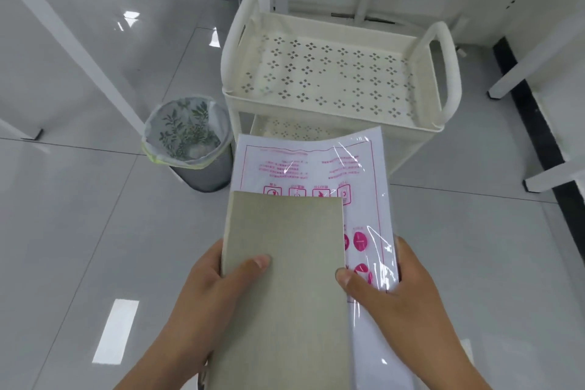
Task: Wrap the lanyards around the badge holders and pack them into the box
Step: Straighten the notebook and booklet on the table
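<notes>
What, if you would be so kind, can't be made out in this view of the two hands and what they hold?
- Head view: the grey board covers the left part of the plastic bag, and what the bag holds cannot be told.
- The bag's pink print is too small to read.
- The left hand and right hand show thumbs; their fingers are behind the stack.
- The cart hides its own lower shelf.
- The bin contents are blurred.

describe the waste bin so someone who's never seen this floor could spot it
Find the cream cart with the perforated trays in the middle of the grey tiled floor. The bin stands on the floor just off its left corner. It is the only round, dark container, lined with a clear bag printed with green leaves.
</notes>
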Demonstrator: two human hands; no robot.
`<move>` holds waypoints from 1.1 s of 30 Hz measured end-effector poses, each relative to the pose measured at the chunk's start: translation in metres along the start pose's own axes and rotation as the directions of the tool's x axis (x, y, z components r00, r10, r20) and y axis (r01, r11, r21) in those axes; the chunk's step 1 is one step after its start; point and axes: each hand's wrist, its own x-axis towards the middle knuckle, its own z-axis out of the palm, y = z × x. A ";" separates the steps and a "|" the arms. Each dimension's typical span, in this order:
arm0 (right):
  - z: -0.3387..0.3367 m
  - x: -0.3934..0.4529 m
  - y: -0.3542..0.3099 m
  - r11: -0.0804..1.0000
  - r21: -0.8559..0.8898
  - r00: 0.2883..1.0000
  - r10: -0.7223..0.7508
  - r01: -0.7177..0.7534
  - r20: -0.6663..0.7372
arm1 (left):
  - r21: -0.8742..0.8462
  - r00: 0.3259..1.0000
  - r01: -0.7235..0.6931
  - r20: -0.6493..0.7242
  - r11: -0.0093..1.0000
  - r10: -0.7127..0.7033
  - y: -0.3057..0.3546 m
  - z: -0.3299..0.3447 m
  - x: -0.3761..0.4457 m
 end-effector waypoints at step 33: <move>0.017 0.219 0.064 0.954 -0.209 0.973 -0.227 0.216 -0.031 | -0.112 0.973 -0.222 -0.090 0.969 0.212 -0.029 0.047 0.202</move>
